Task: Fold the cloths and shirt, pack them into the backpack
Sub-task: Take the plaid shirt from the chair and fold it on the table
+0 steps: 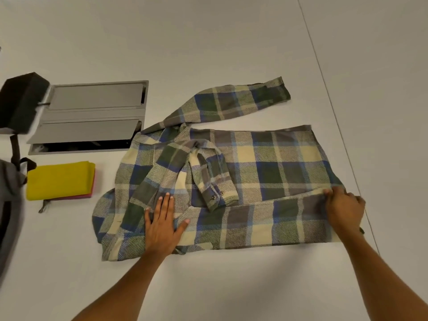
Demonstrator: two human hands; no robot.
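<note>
Shirt point(254, 172): plaid, one sleeve folded in | left hand point(162, 225) flat | right hand point(345, 209) pinching hem

I see a smooth pale grey worktop point(208, 42), a thin seam point(324, 72) crossing near its right edge, and a grey metal cable hatch point(92, 112) set in toward its left edge.

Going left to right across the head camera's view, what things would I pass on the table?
Grey backpack → folded yellow cloth → left hand flat on the plaid shirt → right hand pinching the shirt's edge.
</note>
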